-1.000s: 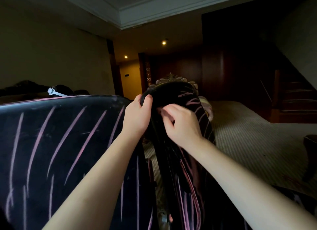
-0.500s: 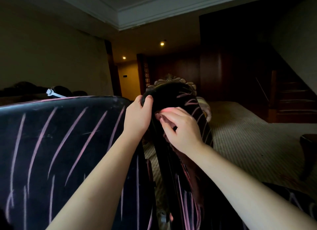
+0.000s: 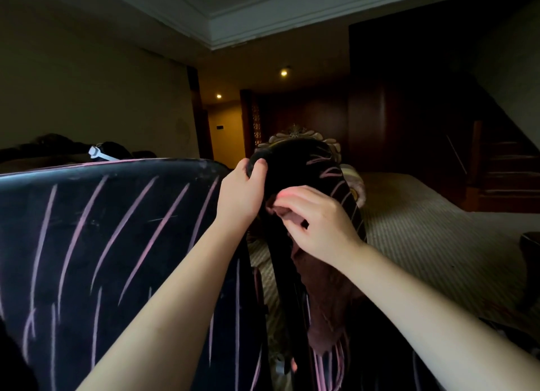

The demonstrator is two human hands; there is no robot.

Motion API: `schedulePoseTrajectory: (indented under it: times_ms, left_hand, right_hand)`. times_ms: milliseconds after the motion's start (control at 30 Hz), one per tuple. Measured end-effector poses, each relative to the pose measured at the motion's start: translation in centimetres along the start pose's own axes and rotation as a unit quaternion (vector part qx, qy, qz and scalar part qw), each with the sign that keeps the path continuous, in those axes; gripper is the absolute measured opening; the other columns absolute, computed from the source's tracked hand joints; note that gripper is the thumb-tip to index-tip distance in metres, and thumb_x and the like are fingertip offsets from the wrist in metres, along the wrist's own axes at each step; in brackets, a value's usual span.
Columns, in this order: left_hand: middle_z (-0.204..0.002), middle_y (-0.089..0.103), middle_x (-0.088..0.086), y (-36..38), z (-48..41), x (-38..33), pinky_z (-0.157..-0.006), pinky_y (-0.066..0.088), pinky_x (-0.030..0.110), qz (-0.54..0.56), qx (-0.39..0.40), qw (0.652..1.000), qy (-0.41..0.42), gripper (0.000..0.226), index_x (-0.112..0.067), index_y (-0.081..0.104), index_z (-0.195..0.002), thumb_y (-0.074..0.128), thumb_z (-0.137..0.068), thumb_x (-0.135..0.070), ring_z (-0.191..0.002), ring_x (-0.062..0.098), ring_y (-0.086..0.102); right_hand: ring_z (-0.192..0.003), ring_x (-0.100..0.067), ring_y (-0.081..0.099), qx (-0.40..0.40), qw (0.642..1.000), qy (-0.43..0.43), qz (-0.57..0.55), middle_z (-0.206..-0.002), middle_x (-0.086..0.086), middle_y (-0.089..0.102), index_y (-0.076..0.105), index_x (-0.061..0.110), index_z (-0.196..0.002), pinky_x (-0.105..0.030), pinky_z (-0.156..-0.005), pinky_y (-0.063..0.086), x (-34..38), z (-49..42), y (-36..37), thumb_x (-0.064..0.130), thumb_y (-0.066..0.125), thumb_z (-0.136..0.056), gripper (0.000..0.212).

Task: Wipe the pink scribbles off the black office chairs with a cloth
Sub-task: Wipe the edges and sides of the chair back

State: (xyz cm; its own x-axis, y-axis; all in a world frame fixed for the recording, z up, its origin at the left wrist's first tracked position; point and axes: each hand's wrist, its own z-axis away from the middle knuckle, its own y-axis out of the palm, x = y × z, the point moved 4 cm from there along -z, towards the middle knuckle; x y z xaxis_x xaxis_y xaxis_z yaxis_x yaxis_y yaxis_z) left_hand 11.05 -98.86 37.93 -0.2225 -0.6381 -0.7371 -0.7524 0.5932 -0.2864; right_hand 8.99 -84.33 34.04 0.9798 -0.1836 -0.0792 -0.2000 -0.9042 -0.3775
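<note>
Already the right hand (image 3: 318, 224) pinches the brown cloth (image 3: 324, 285) against the narrow chair back (image 3: 301, 162), whose pink scribbles (image 3: 331, 173) run just beyond its grip, while the left hand (image 3: 241, 195) clamps the top edge.

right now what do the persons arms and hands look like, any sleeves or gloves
Both forearms are bare right up to the frame's bottom edge: no sleeves in view. The left hand and right hand wear no gloves, and no rings, watch or bracelets show.
</note>
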Motion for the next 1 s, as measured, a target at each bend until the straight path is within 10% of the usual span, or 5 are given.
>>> schedulePoseTrajectory:
  times_ms: [433, 567, 733, 1000]
  left_hand:
    - [-0.122, 0.061, 0.002, -0.1, 0.3, -0.4, -0.079, 0.042, 0.023, 0.000, 0.013, 1.000, 0.014, 0.047, -0.012, 0.053, -0.130, 0.037, -0.098, -0.043, -0.111, 0.017, 0.056]
    - [-0.122, 0.058, -0.005, -0.1, 0.5, -0.4, -0.079, 0.038, 0.020, 0.014, 0.018, 1.000, 0.008, 0.047, -0.013, 0.050, -0.134, 0.038, -0.098, -0.042, -0.112, 0.011, 0.054]
    - [-0.094, 0.060, -0.009, 0.0, 0.5, -0.4, -0.063, 0.035, 0.014, 0.016, 0.012, 1.000, 0.009, 0.030, -0.018, 0.057, -0.112, 0.039, -0.099, -0.038, -0.081, -0.002, 0.052]
    - [-0.100, 0.062, -0.007, -0.1, 0.6, -0.7, -0.063, 0.035, 0.014, 0.003, 0.008, 1.000, 0.009, 0.039, -0.014, 0.056, -0.122, 0.038, -0.098, -0.039, -0.088, 0.006, 0.056]
  right_hand:
    - [-0.088, -0.017, 0.062, -0.084, 0.992, 0.095, 0.016, -0.095, -0.004, 0.068, 0.071, 0.002, -0.091, -0.022, -0.081, 0.050, 0.1, 3.4, 0.1, -0.004, 0.067, -0.079, 0.014]
    - [-0.076, -0.001, 0.054, -0.137, 0.973, 0.188, 0.016, -0.084, 0.000, 0.066, 0.073, 0.005, -0.086, -0.001, -0.073, 0.038, -1.3, 2.0, -1.7, 0.006, 0.073, -0.080, 0.006]
    - [-0.084, 0.000, 0.059, -0.068, 0.969, 0.235, -0.040, -0.095, 0.004, 0.069, 0.073, 0.015, -0.103, 0.000, -0.077, 0.038, -0.4, -0.3, -0.4, 0.018, 0.073, -0.082, 0.021]
    - [-0.088, -0.003, 0.059, -0.020, 0.961, 0.271, -0.051, -0.098, 0.010, 0.064, 0.073, 0.020, -0.098, -0.012, -0.076, 0.042, 1.1, -0.1, 0.1, 0.037, 0.056, -0.093, 0.024]
